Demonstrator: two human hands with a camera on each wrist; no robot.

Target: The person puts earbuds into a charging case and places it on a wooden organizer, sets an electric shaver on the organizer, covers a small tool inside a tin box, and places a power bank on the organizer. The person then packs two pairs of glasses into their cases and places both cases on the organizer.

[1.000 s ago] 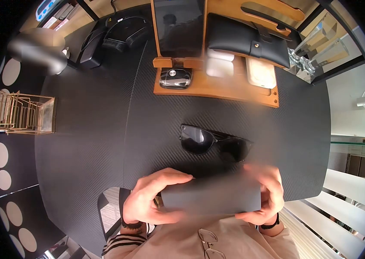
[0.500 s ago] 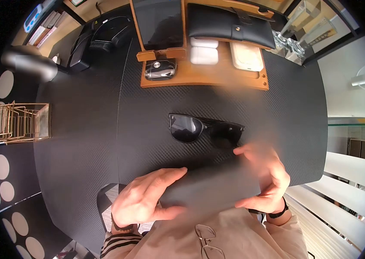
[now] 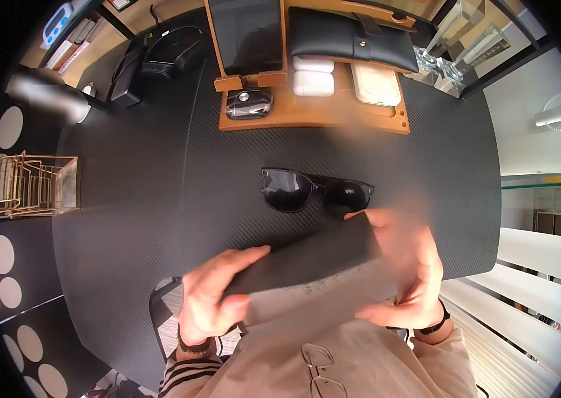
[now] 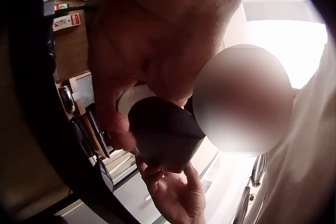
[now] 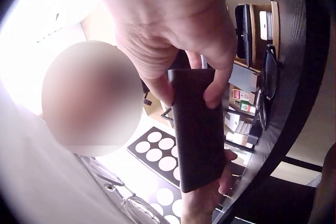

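A long dark glasses case (image 3: 307,259) is held between both hands close to the person's body, tilted with its right end higher in the head view. My left hand (image 3: 217,292) grips the left end, thumb on the near side and fingers on the far side. At the other end, my right hand (image 3: 413,272) pinches the case between thumb and fingers. The case's near face looks pale and blurred in the head view, while the right wrist view shows a flat dark side (image 5: 198,134). Black sunglasses (image 3: 287,190) lie on the table just beyond the case.
At the back, a wooden stand (image 3: 320,121) carries a tablet (image 3: 246,40), a black pouch (image 3: 333,36), a white earbud case (image 3: 314,83) and other small items. A gold wire rack (image 3: 35,186) is at the left. Eyeglasses (image 3: 317,355) hang at the person's chest.
The case has tilted, its right end rising, and a paler near face has come into view. Both hands keep their grip. The whole scene has shifted slightly as the head moved.
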